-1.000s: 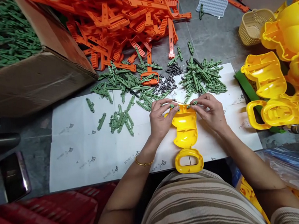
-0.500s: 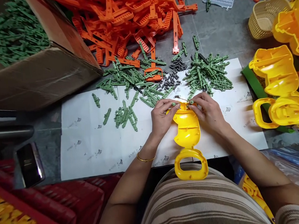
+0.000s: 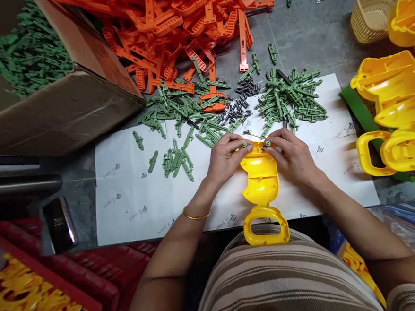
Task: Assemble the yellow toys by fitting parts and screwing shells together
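Observation:
A yellow plastic shell half [image 3: 262, 173], with a loop handle at its near end, lies on the white paper and reaches to my striped shirt. At its far end my left hand [image 3: 227, 158] pinches a small green plastic part [image 3: 244, 144]. Opposite it, my right hand [image 3: 292, 152] closes its fingertips on another green plastic part [image 3: 268, 143]; whether the two are joined is hidden. Just beyond the fingertips lies a thin metal rod or hook [image 3: 254, 134] with a dark spring at its end.
Green parts lie in piles [image 3: 290, 97] around black springs [image 3: 238, 108]. Behind are heaped orange parts [image 3: 184, 29] and a cardboard box [image 3: 65, 108] of green pieces. To the right are yellow shells [image 3: 393, 95] and a beige basket [image 3: 378, 8]; a phone [image 3: 59, 225] lies left.
The view has shifted slightly, so the surroundings sit a little differently in frame. Both hands stay at the shell's far end, still gripping the green parts.

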Tool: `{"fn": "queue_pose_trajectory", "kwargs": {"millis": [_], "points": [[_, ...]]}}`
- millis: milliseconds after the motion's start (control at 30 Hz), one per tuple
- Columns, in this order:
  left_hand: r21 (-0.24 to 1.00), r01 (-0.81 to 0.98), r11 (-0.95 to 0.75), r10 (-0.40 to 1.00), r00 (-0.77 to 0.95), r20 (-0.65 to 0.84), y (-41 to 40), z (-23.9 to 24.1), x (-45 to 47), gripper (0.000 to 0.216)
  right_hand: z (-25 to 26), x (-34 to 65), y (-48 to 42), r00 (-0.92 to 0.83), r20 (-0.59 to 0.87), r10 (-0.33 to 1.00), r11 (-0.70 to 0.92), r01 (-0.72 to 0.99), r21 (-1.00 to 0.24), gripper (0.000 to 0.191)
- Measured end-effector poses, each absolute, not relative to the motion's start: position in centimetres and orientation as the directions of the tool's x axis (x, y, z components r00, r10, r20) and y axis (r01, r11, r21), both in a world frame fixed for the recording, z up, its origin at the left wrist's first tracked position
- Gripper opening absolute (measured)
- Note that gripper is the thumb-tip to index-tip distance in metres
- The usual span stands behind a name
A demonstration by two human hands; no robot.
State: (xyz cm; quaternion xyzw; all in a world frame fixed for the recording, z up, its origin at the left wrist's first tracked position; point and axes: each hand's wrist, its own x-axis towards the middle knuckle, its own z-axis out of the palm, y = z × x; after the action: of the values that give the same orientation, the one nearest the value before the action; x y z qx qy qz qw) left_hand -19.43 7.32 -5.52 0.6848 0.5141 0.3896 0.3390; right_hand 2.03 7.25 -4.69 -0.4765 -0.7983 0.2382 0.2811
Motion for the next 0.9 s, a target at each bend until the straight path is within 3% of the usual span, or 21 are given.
{"fn": "queue_pose_trajectory", "kwargs": {"millis": [167,267,633,800,900], "points": [[0.761,0.526,-0.380,0.917,0.322,0.236,8.2,-5.2,-19.8,0.013,-3.9,1.7,7.5,-0.421,0.131,0.898,0.405,0.670,-0.622,0.017],[0.728,0.573,-0.378,0.914,0.353,0.197,8.0,-5.1,-20.0,0.015,-3.4,1.5,7.6,-0.430,0.048,0.902,0.368,0.704,-0.607,0.012],[0.781,0.526,-0.337,0.918,0.369,0.148,6.3,-5.0,-20.4,0.017,-1.9,0.7,7.3,-0.504,-0.103,0.858,0.385,0.763,-0.519,0.013],[0.786,0.524,-0.328,0.929,0.331,0.167,5.5,-4.9,-20.6,0.018,-0.1,1.2,7.8,-0.484,0.004,0.875,0.393,0.705,-0.591,0.038],[0.789,0.537,-0.299,0.950,0.246,0.192,5.1,-5.4,-20.3,0.017,0.6,-0.6,11.4,-0.443,0.127,0.887,0.415,0.648,-0.639,0.029]]}}
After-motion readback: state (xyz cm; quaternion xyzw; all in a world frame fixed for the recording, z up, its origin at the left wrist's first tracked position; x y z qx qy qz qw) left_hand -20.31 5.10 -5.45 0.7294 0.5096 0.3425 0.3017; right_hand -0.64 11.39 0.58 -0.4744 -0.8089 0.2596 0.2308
